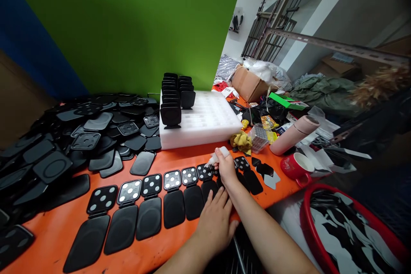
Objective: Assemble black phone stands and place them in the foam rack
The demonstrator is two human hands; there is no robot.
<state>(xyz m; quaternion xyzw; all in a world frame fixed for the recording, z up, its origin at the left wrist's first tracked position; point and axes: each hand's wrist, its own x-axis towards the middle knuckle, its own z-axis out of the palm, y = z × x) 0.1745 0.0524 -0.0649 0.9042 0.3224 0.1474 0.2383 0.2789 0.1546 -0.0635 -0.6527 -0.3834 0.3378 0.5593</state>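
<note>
Our nearer right hand clasps the bottle, nozzle slanting left to the dotted panel; our left hand lies flat, nearside.

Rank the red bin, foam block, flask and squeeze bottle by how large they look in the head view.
1. Red bin, though near the camera and cut off by the frame
2. Foam block
3. Flask
4. Squeeze bottle, partly covered by the right hand
</note>
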